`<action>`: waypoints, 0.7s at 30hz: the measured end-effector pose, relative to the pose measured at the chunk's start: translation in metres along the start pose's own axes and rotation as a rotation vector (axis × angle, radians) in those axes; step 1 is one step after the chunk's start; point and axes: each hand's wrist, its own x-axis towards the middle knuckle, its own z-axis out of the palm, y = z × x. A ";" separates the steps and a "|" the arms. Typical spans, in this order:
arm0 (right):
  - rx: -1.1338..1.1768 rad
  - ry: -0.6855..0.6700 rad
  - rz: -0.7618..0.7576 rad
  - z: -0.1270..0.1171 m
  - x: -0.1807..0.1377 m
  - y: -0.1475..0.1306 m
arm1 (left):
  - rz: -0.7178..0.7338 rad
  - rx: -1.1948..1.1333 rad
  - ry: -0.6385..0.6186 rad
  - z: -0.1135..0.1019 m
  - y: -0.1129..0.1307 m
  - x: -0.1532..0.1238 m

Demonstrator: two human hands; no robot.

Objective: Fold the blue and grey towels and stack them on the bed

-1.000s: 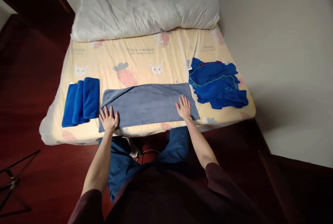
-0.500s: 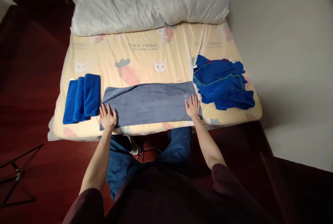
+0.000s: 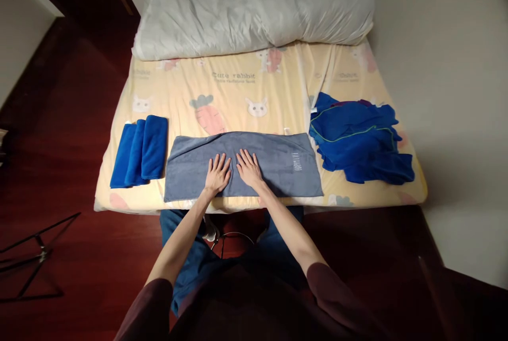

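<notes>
A grey-blue towel (image 3: pixel 273 172) lies as a long flat strip along the bed's front edge, with small white lettering near its right end. On its middle rests my left hand (image 3: pixel 218 174), palm down with fingers spread. Just to the right, my right hand (image 3: pixel 249 167) also lies flat on the towel, its fingers apart. Neither hand grips the cloth. To the left are folded bright blue towels (image 3: pixel 154 148), overlapping side by side. Right of the grey-blue towel sits a loose heap of blue cloths (image 3: pixel 357 140) with a green-edged seam.
The bed (image 3: pixel 234 87) has a yellow sheet printed with rabbits and carrots. A large pale quilt or cushion (image 3: pixel 254 8) spans its back. A wall (image 3: pixel 444 119) stands on the right. A black metal stand (image 3: pixel 39 256) is on the dark red floor at left.
Both my hands have moved inward from the towel's two ends to its middle, still flat on it. The camera view has shifted a little, so the bed appears further right.
</notes>
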 end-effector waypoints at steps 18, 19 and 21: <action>-0.231 0.145 0.403 -0.057 0.024 0.169 | -0.428 0.026 0.224 -0.042 -0.126 0.046; -0.246 0.162 0.431 -0.058 0.021 0.174 | -0.425 0.020 0.230 -0.042 -0.125 0.044; -0.276 0.196 0.470 -0.059 0.012 0.181 | -0.421 0.015 0.244 -0.040 -0.120 0.039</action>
